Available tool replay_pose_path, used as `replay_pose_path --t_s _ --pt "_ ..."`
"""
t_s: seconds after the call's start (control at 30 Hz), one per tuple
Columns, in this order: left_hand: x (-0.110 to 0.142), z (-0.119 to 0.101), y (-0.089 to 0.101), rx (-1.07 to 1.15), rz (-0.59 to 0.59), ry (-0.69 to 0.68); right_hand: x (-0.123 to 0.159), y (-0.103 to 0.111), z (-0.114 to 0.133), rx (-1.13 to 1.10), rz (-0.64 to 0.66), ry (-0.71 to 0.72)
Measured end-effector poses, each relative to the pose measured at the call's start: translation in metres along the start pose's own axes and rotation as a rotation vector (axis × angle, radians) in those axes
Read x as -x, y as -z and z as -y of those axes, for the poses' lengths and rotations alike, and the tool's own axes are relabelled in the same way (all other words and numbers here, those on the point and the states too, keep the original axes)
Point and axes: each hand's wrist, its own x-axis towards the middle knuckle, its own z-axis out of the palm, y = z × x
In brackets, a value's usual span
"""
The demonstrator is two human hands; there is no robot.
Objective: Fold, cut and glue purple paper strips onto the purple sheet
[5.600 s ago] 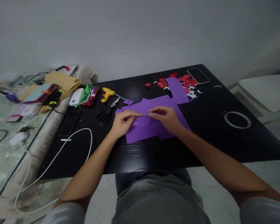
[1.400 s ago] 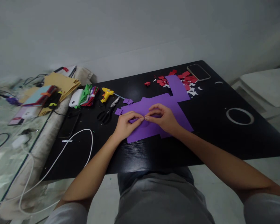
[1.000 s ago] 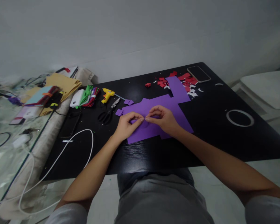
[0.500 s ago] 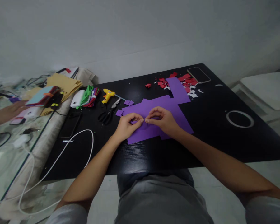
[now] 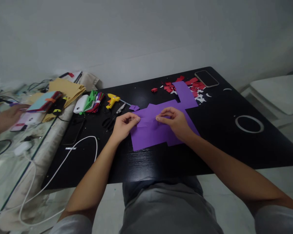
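Note:
A large cut purple paper sheet [image 5: 161,130] lies on the black table [image 5: 222,143] in front of me. On it sits a small purple paper piece [image 5: 144,123]. My left hand [image 5: 123,125] is closed, its fingertips pinching the left end of that piece. My right hand [image 5: 174,121] rests on the sheet with fingers curled, its fingertips pinched together at the piece's right side; what they grip is too small to make out. Two small purple squares [image 5: 134,107] lie just beyond my left hand.
Black scissors [image 5: 111,120], a yellow glue gun [image 5: 111,99], a coloured paper stack [image 5: 94,100] and a white cable [image 5: 88,143] lie to the left. Red scraps [image 5: 192,85], a phone [image 5: 207,78] and a white ring [image 5: 249,124] lie to the right. Another person's hand [image 5: 7,115] shows far left.
My hands, pinched together over the small purple piece, have moved apart; the left went left toward the sheet's edge. Another person's hand has come in at far left.

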Motion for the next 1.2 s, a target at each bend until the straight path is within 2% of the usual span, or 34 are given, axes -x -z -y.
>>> replay_pose_path --t_s 0.17,0.33,0.5,0.63,0.7,0.8,0.9,0.97,1.2 --pt "-0.001 -0.003 0.0 0.038 -0.069 0.021 0.001 -0.002 -0.004 -0.023 0.03 -0.024" --pt "-0.001 -0.003 -0.001 0.049 -0.066 0.025 0.001 -0.002 -0.006 -0.055 0.08 -0.047" --pt "-0.003 0.003 -0.001 0.114 -0.049 0.001 -0.001 0.0 -0.007 -0.04 0.041 -0.018" --pt "-0.005 0.006 -0.002 0.279 -0.059 0.059 -0.005 0.003 -0.013 -0.049 -0.012 0.001" --pt "-0.004 0.007 -0.004 0.324 -0.009 0.117 -0.006 0.003 -0.017 -0.044 -0.034 0.011" --pt "0.002 0.008 -0.014 0.311 0.149 0.182 -0.006 0.0 -0.022 -0.05 -0.037 0.017" --pt "0.01 0.01 -0.027 0.303 0.236 0.201 -0.002 -0.005 -0.023 -0.099 0.024 0.001" --pt "0.014 0.01 -0.033 0.292 0.25 0.186 0.001 -0.007 -0.022 -0.127 0.093 -0.025" --pt "0.014 0.007 -0.033 0.195 0.173 0.092 0.006 -0.01 -0.019 -0.123 0.275 -0.097"
